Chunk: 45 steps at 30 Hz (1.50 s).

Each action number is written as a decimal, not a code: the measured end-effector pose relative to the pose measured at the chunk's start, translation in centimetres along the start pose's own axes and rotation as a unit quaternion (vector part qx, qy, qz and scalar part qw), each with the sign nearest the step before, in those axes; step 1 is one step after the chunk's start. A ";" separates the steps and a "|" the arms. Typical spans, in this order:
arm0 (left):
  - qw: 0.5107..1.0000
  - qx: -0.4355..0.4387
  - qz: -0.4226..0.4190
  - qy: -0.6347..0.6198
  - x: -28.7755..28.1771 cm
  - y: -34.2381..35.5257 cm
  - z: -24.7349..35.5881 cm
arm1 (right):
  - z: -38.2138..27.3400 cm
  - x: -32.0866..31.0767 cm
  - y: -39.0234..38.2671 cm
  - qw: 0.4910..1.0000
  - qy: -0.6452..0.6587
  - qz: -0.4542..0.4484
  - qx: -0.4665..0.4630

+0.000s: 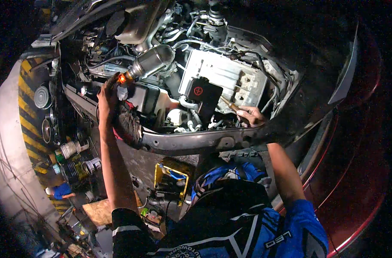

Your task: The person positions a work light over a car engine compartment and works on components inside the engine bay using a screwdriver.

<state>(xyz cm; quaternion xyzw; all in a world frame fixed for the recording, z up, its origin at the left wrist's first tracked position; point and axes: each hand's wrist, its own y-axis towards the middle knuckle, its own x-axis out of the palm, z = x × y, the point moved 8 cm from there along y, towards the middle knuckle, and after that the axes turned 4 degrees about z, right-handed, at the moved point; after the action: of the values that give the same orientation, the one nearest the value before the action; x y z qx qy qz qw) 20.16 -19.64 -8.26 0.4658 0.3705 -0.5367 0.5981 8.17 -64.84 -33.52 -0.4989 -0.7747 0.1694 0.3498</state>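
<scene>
My left hand is closed on a cylindrical work lamp with an orange glowing part, raised over the black container at the left of the engine bay. A dark bundle lies under that hand; what it is I cannot make out. My right hand grips a slim tool with a brownish handle, angled toward the lower part of the white battery. A black cover with a red symbol sits on the battery's front left, beside the tool's tip. Hoses and wiring surround both.
The car's front edge crosses below my hands. A yellow case sits lower down. At left are buckets, a striped floor edge and another person in blue. A red car body stands at right.
</scene>
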 end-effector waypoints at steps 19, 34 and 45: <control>0.983 -0.036 0.180 0.009 -2.5 -7.7 8.1 | -0.8 -0.6 -0.4 0.998 0.065 0.003 0.020; 0.974 -0.152 0.161 -0.035 -2.2 -8.1 6.0 | -2.1 -0.4 -0.8 0.997 0.068 -0.009 0.021; 0.977 -0.139 0.156 -0.033 -2.1 -7.8 6.5 | -1.2 -1.7 0.3 0.999 0.036 0.017 0.019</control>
<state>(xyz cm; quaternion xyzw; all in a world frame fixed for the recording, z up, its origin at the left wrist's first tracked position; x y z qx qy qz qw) 11.75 -25.19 -5.67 0.4124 0.3443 -0.3953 0.7450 9.69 -66.32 -33.51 -0.5115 -0.7494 0.1716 0.3839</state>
